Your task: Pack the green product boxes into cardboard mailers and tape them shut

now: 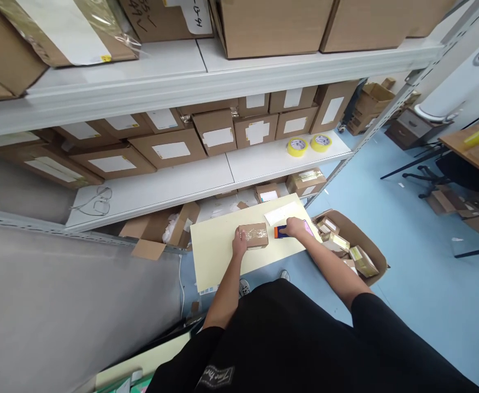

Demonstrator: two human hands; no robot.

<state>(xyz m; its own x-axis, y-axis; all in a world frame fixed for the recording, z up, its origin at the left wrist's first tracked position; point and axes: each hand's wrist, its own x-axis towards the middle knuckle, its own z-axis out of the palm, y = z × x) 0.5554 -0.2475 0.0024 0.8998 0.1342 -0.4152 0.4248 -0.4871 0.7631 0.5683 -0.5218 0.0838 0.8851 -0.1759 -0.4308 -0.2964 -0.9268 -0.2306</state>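
On a pale yellow board (212,245) lies a small brown carton (254,234) with shiny clear tape over its top. My left hand (240,243) grips the carton's left end, thumb on top. Just right of the carton, my right hand (295,226) is closed around a dark blue tool with an orange end (279,232); its exact kind is not clear. The orange end points toward the carton, a little apart from it. A white paper sheet (280,213) lies behind the tool. Something with a pink-purple surface (308,227) shows beside my right wrist, partly covered.
A large open carton (366,245) holding several small boxes stands right of the board. Shelving (182,185) ahead carries labelled cartons, two yellow tape rolls (297,146) and glasses (100,202). An open box (167,232) sits under the shelf at left. A metal post (386,114) rises at right.
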